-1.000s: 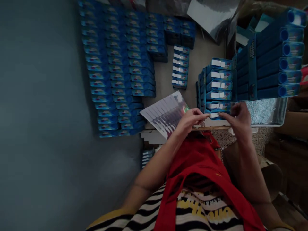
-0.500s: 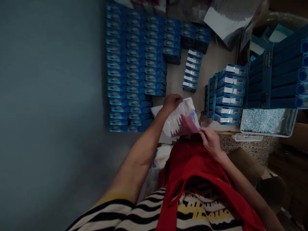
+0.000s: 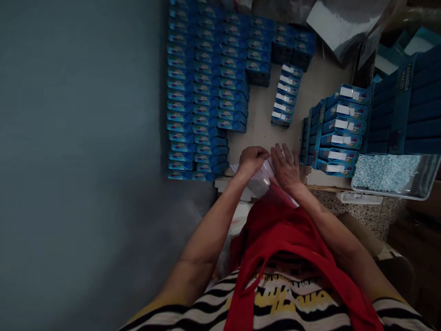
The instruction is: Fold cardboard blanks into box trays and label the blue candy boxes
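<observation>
At the table's front edge, a clear plastic bag or sheet [image 3: 258, 185] lies between my hands, shiny and partly see-through. My left hand [image 3: 253, 161] is closed, thumb and fingertips pinching its upper edge. My right hand [image 3: 285, 169] lies against the plastic from the other side, fingers stretched out and slightly spread, pointing away from me. The palm hides part of the plastic. Its lower part hangs in front of the red apron [image 3: 279, 230]. Beyond my hands stands a short row of blue boxes with white labels [image 3: 287, 94].
Stacked blue boxes [image 3: 206, 101] fill the left side by the wall [image 3: 79, 138]. At right stand bundled blue boxes [image 3: 339, 133] and a clear tray of small pale-blue pieces [image 3: 425, 186]. White sheets in plastic [image 3: 330, 27] lie at the back; a cardboard box [image 3: 360, 236] is below right.
My right hand has moved up from the plastic's lower corner and now lies flat against it. My left hand still pinches the edge. The plastic is lower and partly covered; the view has shifted slightly.
</observation>
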`<state>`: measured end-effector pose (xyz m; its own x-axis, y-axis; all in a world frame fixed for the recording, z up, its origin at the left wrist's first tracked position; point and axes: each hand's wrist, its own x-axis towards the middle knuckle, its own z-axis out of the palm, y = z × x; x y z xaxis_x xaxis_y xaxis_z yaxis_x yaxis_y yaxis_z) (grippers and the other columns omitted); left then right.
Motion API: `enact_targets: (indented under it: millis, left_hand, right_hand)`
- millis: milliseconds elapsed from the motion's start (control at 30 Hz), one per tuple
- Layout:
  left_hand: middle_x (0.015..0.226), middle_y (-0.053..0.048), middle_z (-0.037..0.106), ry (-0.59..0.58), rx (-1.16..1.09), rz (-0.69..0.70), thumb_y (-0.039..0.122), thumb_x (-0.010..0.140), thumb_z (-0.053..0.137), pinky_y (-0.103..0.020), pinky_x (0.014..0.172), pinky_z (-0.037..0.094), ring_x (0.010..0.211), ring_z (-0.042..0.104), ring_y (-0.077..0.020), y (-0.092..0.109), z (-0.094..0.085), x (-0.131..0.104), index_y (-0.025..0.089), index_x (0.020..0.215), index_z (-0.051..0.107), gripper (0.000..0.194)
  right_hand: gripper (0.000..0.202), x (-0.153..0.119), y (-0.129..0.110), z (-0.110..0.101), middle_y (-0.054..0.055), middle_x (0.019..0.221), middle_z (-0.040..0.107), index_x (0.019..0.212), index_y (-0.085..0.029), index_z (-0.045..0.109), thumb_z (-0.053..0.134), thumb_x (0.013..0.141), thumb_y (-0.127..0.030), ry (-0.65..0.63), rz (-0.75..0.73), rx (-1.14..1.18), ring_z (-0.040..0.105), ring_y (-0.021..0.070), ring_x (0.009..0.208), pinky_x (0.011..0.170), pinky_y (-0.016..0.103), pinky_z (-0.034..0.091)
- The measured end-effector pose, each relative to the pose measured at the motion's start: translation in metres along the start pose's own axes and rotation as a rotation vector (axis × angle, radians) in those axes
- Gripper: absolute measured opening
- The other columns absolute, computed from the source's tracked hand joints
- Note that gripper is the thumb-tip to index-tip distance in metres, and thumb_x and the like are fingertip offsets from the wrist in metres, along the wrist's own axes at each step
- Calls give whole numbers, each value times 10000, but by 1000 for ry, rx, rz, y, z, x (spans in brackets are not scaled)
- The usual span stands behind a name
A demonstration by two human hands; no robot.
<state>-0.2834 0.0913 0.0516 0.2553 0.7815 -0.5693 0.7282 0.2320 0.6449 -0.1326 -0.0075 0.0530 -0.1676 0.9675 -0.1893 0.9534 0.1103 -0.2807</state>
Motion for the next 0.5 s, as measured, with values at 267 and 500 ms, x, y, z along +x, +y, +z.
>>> enact_targets:
  millis: [267, 500]
  left_hand:
    - [936, -60, 823, -107, 21, -17, 304, 839, 637, -298, 784, 491, 900, 728, -228, -8, 2, -27, 211, 928, 827, 230]
    - [998, -61, 832, -26, 161, -45, 274, 891, 625, -320, 791, 477, 969, 735, -255, -2, 12, -41, 247, 927, 812, 192]
  right_hand:
    - [619, -37, -4, 7, 149, 1730, 364, 1686, -170, 342, 364, 1067, -179, -59, -47, 26, 256, 360, 1643, 1308, 719, 130]
    - [646, -51, -14, -10, 160, 1704, 411, 1641, -161, 438, 425, 998, -102, -136, -16, 38, 316, 379, 1617, 1300, 725, 176]
